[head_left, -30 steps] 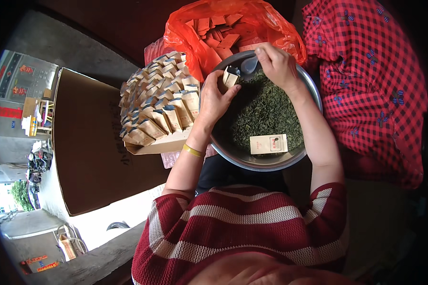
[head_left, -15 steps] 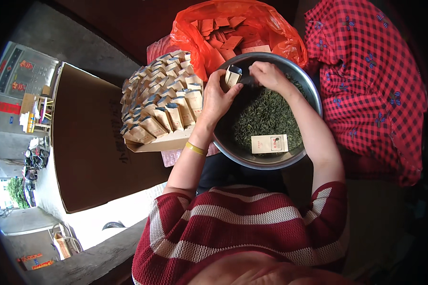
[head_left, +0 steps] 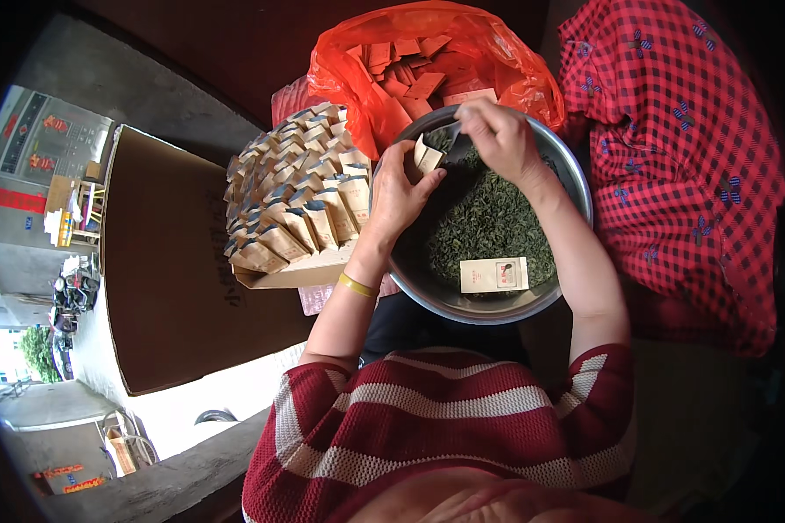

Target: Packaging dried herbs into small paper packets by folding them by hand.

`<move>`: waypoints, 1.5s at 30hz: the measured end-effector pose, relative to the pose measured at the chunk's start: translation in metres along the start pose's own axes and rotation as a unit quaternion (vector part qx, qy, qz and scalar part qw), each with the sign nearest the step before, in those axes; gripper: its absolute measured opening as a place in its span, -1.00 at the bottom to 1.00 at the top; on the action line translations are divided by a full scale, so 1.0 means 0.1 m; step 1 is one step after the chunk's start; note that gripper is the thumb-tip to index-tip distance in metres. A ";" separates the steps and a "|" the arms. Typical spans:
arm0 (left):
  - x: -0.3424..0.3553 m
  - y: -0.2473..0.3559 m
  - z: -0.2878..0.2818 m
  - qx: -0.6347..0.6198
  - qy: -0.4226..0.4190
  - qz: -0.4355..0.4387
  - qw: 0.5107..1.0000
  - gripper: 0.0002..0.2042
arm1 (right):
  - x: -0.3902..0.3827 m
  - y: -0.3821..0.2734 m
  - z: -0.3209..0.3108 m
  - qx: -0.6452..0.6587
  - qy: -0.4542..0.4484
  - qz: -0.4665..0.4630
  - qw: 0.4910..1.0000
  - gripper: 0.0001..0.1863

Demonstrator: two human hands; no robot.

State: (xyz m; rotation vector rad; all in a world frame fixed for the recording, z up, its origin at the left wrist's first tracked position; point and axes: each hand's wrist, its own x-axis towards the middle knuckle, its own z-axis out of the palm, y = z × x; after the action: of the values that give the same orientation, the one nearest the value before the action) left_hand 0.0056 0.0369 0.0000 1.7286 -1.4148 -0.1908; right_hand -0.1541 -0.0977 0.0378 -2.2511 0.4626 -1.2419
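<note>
- Outermost on the left we see motorbikes (head_left: pixel 74 292) on bright ground, bent by the lens and too small to make out well
- Next stands a broad cardboard panel (head_left: pixel 174 288), its face in shadow
- Then we meet a shallow carton (head_left: pixel 312 273) crowded with rows of upright tan packets (head_left: pixel 292 196), each hiding much of the one behind
- Farther right, a crumpled red plastic bag (head_left: pixel 344 74) holds red slips (head_left: pixel 420 85); its near side hangs over the carton's back corner
- Our left hand (head_left: pixel 397 187), a yellow band (head_left: pixel 356 286) on its forearm, is clamped on a small open packet (head_left: pixel 426 159), tilted above the bowl's left part; it is tan, with something dark green at its mouth
- Just beside that mouth, our right hand (head_left: pixel 501 139) is closed on a pale scoop (head_left: pixel 454 131), so covered that we cannot tell how full it is
- Beneath both sits a round steel bowl (head_left: pixel 497 317) of curled dark green leaves (head_left: pixel 488 218), partly blocked by the right forearm; a loose packet (head_left: pixel 494 275) lies flat on them near the close rim
- Farthest right bulges a red-and-black checked cloth (head_left: pixel 680 157), its outer edge lost in darkness
</note>
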 end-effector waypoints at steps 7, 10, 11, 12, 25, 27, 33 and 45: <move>0.00 0.10 -0.03 -0.041 -0.023 -0.061 0.997 -0.48 | 0.03 -0.24 0.00 -0.060 0.014 -0.175 0.983 -0.89; 0.00 0.02 -0.02 0.006 0.013 0.014 1.000 -0.47 | 0.06 -0.14 -0.06 -0.075 0.045 -0.164 0.982 -0.87; 0.00 0.02 -0.01 0.004 0.012 0.013 1.000 -0.47 | 0.06 -0.09 -0.09 -0.083 0.067 -0.119 0.987 -0.86; 0.01 0.02 0.00 0.001 0.015 0.010 1.000 -0.47 | 0.07 -0.04 -0.11 -0.090 0.090 -0.074 0.989 -0.84; 0.03 0.03 0.01 -0.075 -0.003 -0.067 0.995 -0.45 | -0.29 0.50 0.35 -0.072 -0.192 0.151 0.967 -0.72; 0.02 -0.05 0.02 -0.057 0.011 -0.048 0.997 -0.47 | -0.16 0.46 0.28 -0.008 -0.215 0.223 0.951 -0.70; 0.01 -0.03 0.03 -0.025 0.021 -0.023 0.999 -0.49 | 0.02 0.42 -0.03 0.153 -0.075 0.292 0.941 -0.65; 0.02 0.01 0.00 -0.004 -0.001 -0.007 1.000 -0.47 | 0.06 0.31 -0.01 0.181 0.009 0.208 0.961 -0.68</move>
State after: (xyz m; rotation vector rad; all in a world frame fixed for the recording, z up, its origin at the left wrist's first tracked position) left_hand 0.0054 0.0356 0.0012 1.7330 -1.4019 -0.2038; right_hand -0.1530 -0.1260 0.0236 -1.7263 0.6220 -1.0287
